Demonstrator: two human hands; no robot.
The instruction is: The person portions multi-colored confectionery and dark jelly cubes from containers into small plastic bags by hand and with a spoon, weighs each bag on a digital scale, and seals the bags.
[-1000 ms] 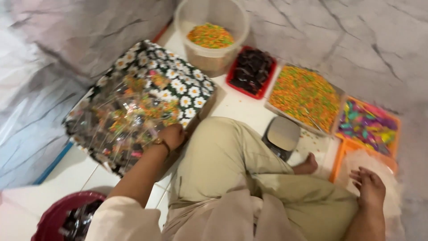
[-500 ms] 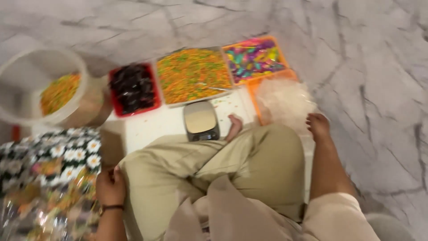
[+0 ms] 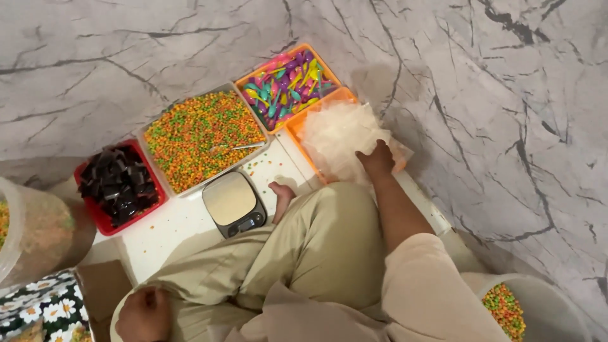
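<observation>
Grey-veined marble flooring is spreading out around us as we are sitting cross-legged, looking down at our lap. Our right hand (image 3: pixel 376 158) is reaching forward toward one o'clock, resting on a heap of thin clear plastic bags (image 3: pixel 339 136) that is filling an orange tray (image 3: pixel 293 125); the fingers are curling down into the bags, though we cannot tell whether they are pinching one. The bags are looking crinkled, cloudy white and loosely piled. Our left hand (image 3: pixel 144 311) is lying closed in a loose fist at seven o'clock beside our knee, holding nothing we can see. Ranged within arm's reach at twelve o'clock are sitting a tray of small coloured spoons (image 3: pixel 288 85), a tray of orange and green beads (image 3: pixel 201 136), a red tray of dark pieces (image 3: pixel 119 187), and a small kitchen scale (image 3: pixel 233 201) nearest our leg.
</observation>
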